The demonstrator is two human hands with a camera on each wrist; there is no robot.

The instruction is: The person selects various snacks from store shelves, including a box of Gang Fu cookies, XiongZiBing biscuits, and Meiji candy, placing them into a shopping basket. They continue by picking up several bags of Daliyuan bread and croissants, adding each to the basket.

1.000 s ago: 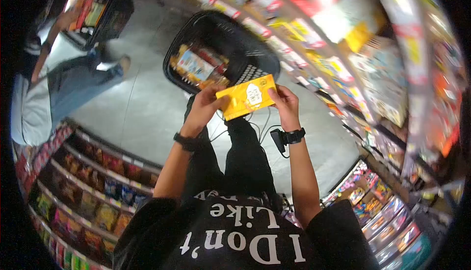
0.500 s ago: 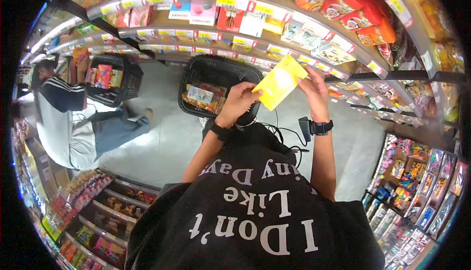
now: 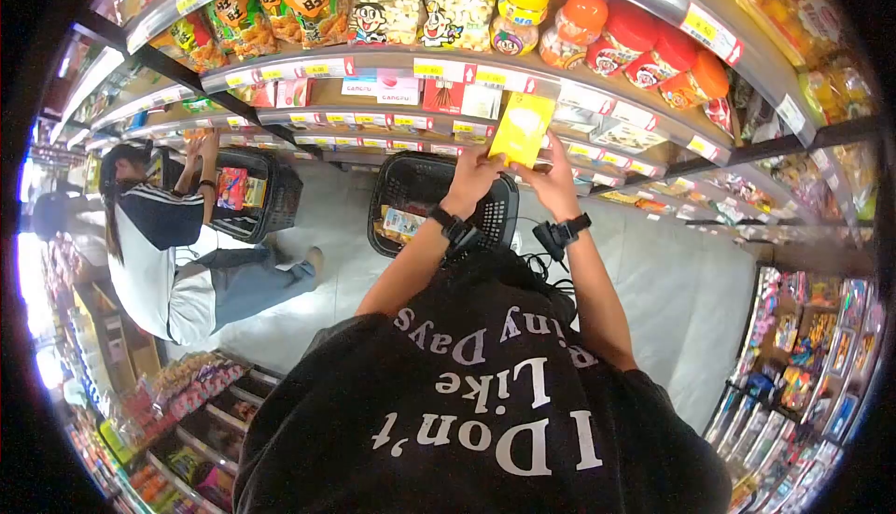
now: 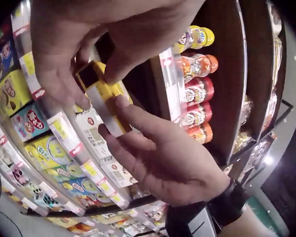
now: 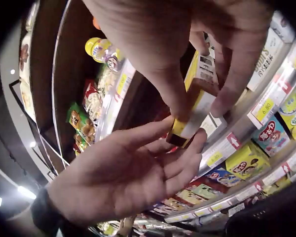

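A small yellow carton (image 3: 522, 129) is held upright between both hands at the front of a snack shelf in the head view. My left hand (image 3: 473, 181) pinches its lower left part with thumb and fingers. On the other side, my right hand (image 3: 553, 183) grips the lower right edge. In the left wrist view the carton's narrow side (image 4: 107, 101) faces the camera, with fingertips of both hands on it. White boxes (image 4: 93, 133) stand on the shelf right behind it. The right wrist view shows the carton's other narrow side (image 5: 200, 101).
A black shopping basket (image 3: 411, 178) with snack packs inside stands on the floor below the shelf. To the left, another person (image 3: 149, 276) is beside a second filled basket (image 3: 285, 201). Shelves of bagged snacks (image 3: 317, 5) and red-lidded jars (image 3: 621, 38) curve around the front.
Both hands have carried the yellow carton forward and up towards the shelf, and it stands more upright. The head view has tilted up, showing more of the shelves.
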